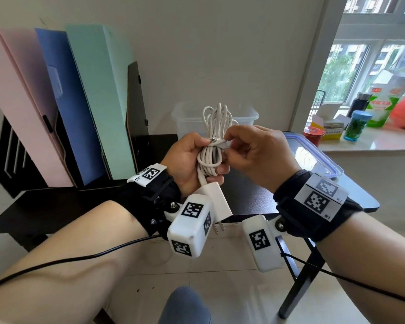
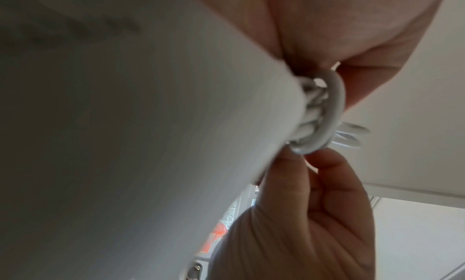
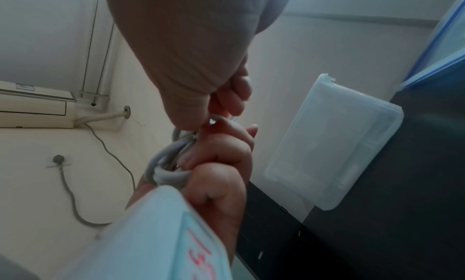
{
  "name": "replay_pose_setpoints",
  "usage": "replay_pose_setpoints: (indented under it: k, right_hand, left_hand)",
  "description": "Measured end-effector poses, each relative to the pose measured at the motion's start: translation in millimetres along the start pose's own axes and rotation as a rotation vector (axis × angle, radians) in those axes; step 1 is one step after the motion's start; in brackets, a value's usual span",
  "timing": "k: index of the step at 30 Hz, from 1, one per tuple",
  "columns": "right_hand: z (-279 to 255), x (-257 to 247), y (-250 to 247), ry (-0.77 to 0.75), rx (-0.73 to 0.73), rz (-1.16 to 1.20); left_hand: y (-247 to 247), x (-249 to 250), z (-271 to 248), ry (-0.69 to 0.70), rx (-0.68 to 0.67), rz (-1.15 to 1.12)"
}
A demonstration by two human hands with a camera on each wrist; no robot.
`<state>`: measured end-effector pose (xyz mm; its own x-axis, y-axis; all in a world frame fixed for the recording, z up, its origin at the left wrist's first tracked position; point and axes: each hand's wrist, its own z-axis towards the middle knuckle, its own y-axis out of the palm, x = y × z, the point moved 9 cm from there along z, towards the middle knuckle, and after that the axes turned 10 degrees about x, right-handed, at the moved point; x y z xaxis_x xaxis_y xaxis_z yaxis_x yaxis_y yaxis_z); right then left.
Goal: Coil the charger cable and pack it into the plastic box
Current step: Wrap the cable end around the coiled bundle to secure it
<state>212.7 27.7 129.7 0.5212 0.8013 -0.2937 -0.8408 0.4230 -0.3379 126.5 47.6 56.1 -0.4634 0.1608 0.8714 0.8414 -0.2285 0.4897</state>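
White charger cable [image 1: 210,146], one bundle of several loops, sits upright in my left hand [image 1: 188,161], which is curled round its middle; my right hand [image 1: 255,155] pinches the connector end at the waist. One adapter [image 1: 216,201] dangles below. One plastic box [image 1: 214,123] waits behind, one lid [image 1: 313,157] beside it.

Left wrist: loops look soft, springy; I judge they will unwind unless held at the waist.

Right wrist: same pinch, box open.
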Motion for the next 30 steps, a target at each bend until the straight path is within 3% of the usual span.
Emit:
replay_pose_setpoints:
  k: [7,12,18,24,30]
  right_hand:
    - [-0.6,6.5,9.5,0.049,-0.060,-0.022]
    - [-2.7,6.0,10.6,0.059,-0.027,-0.014]
    - [-8.1,16.8,13.5,0.230,0.054,0.077]
    - [-4.6,21.3,20.8,0.330,-0.086,0.124]
    - [2.9,28.3,23.7,0.398,-0.144,0.078]
  left_hand:
    - [-5.3,-2.7,2.0,0.008,0.060,0.004]
    - [-3.8,-4.9,0.9,0.027,0.053,0.023]
    - [-2.9,-3.3,1.0,0.042,0.054,0.044]
    - [-15.8,4.6,7.9,0.070,0.159,0.092]
    - [-21.1,-2.5,6.0,0.044,0.147,0.162]
